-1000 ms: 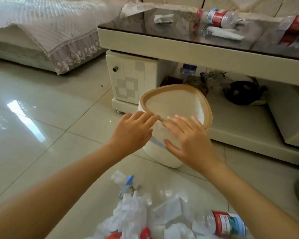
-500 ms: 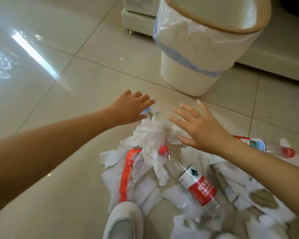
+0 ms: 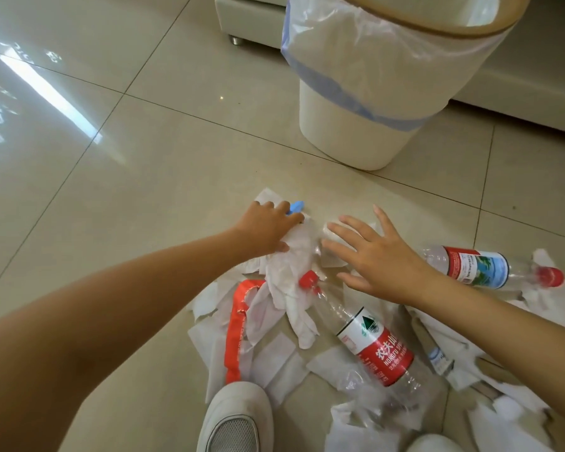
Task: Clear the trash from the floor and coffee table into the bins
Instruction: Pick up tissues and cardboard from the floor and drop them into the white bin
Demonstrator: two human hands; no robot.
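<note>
Near bottle (image 3: 372,344): a clear, crushed plastic water bottle is seen lying flat at lower centre. Its long axis runs diagonally, with the red cap at the upper-left end and the base toward the lower right. A red and white label is wrapped round its middle.
Far bottle (image 3: 477,267): a second clear bottle is seen lying at the right edge. Its axis is nearly level and its red cap points right.
Crumpled tissue (image 3: 291,272): a soft, wrinkled white wad is stretched from the left hand down toward lower centre.
Left hand (image 3: 268,228): its fingers are curled over the top of the tissue and its thumb is pressed on the near side, so the wad is gripped. A small blue piece (image 3: 296,206) shows just beyond the knuckles.
Right hand (image 3: 379,256): it is held flat with the fingers spread wide above the litter. Contact cannot be told.
Paper scraps (image 3: 274,357): flat white torn pieces are strewn around an orange strip (image 3: 237,327).
Bin (image 3: 349,132): a cream, rounded plastic tub stands at upper right. It is lined with a translucent bag that has a blue band.
Floor (image 3: 111,190): glossy beige tiles are seen.
Shoe (image 3: 235,419): a white mesh toe is at the bottom edge.
</note>
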